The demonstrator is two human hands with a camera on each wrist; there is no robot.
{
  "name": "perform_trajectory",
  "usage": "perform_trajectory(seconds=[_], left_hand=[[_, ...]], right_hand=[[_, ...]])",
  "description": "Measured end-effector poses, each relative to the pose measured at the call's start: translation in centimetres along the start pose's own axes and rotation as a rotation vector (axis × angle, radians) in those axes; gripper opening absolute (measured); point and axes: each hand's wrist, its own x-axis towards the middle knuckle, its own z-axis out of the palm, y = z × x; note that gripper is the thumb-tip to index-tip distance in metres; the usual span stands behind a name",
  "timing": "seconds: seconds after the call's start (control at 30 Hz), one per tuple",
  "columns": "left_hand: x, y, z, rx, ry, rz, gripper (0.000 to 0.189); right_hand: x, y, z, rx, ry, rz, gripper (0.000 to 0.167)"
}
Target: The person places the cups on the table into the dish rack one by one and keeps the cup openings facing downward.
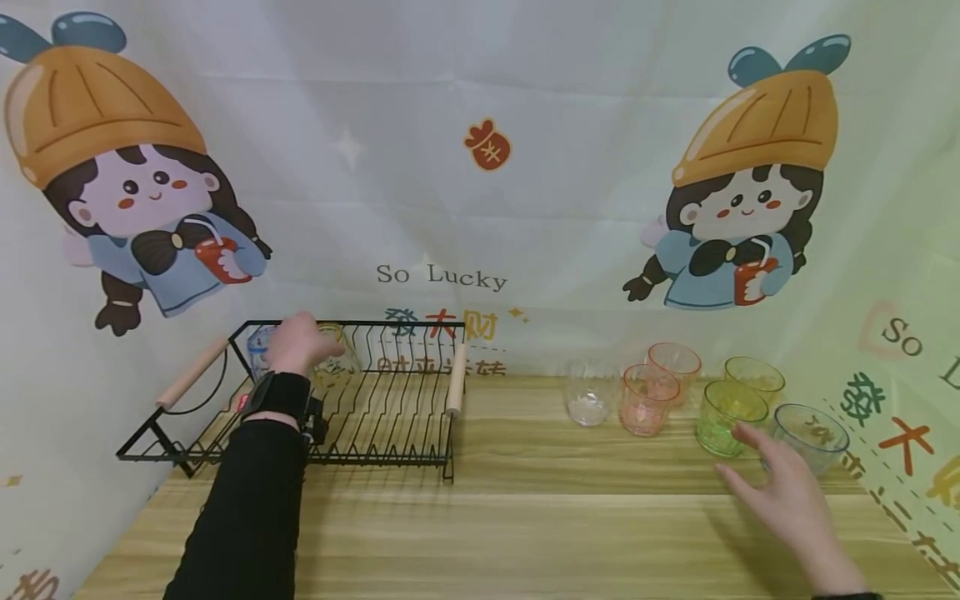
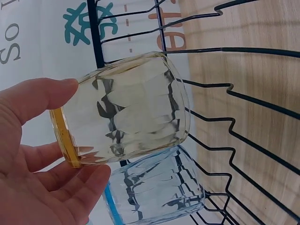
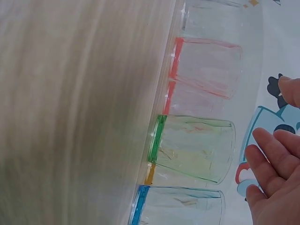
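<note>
Progress: you've got two glasses at the rack (image 1: 375,459), six standing on the table (image 1: 525,533). My read: mid-step on the yellow glass (image 2: 133,110), early overall. The rack blue glass (image 2: 154,192) looks set, base up, just left of yellow at the rack's far side. Yellow is base up too; can't tell if it's fully seated. Left to do there: let go of it.

Table group, far right, all rim up: clear glass (image 1: 587,400) leftmost, then front red glass (image 1: 647,408) with rear red glass (image 1: 675,367) behind it, green glass (image 1: 727,433) with table yellow glass (image 1: 761,375) behind, table blue glass (image 1: 813,433) rightmost and nearest. I judge these six as not dealt with yet.

Fingers: your left hand (image 1: 300,343) has yellow by its base, thumb on one side, fingers bent round the other, gap about as wide as the base. Your right hand (image 1: 787,492) holds nothing: thumb well spread, fingers nearly straight, near green and table blue. Right wrist view shows it apart from both.
</note>
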Motion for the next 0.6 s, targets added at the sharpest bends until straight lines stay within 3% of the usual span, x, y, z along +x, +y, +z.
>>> perform_trajectory(seconds=[0.13,0.37,0.6], left_hand=[[-0.01,0.02,0.11,-0.002,-0.022,-0.031,0.059],[0.17,-0.06,0.71,0.009,-0.005,-0.068,0.059],[0.39,-0.12,0.76,0.009,0.023,-0.053,0.044]], right_hand=[[-0.03,0.14,0.07,-0.001,0.007,-0.007,0.064],[-0.1,0.32,0.12,-0.004,0.014,-0.011,0.065],[-0.03,0.02,0.01,0.0,0.003,0.0,0.064]])
